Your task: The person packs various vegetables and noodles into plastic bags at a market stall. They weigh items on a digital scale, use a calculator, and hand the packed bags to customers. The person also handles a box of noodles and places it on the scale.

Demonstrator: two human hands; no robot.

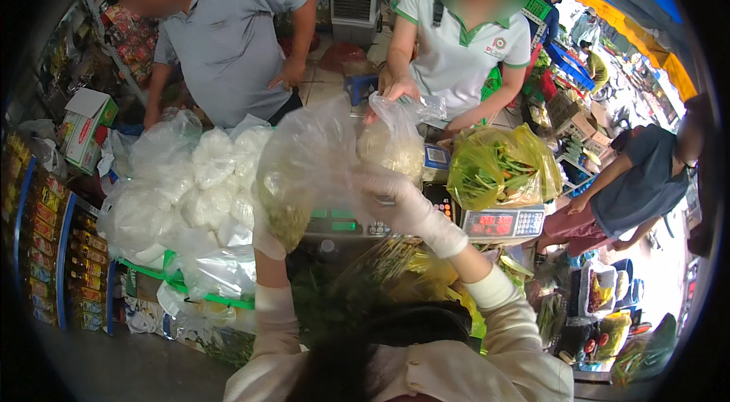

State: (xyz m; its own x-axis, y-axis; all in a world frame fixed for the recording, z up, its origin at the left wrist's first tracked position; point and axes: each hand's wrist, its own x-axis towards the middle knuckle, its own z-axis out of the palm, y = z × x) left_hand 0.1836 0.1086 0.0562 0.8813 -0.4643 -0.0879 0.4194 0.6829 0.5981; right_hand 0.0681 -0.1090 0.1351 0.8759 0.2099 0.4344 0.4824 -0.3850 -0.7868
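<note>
In front of me is a large clear plastic bag point(308, 145) with pale greenish contents, possibly sprouts, sagging at its lower left. My left hand point(269, 236), in a whitish glove, supports this bag from the left; its fingers are hidden behind the plastic. My right hand point(399, 205), gloved too, grips the bag's right side, its fingertips blurred by the film. Just beyond, a person's hand point(402, 88) holds the neck of another clear bag point(390, 148) with pale contents. A yellow bag of green vegetables point(505, 168) rests by a digital scale point(496, 224), right of my right hand.
Several clear bags of white food point(214, 179) are heaped at left above a green crate rim point(211, 298). A second scale point(342, 225) lies under my hands. Two people stand across the counter, another at right. Bottled goods point(88, 271) line the left shelf.
</note>
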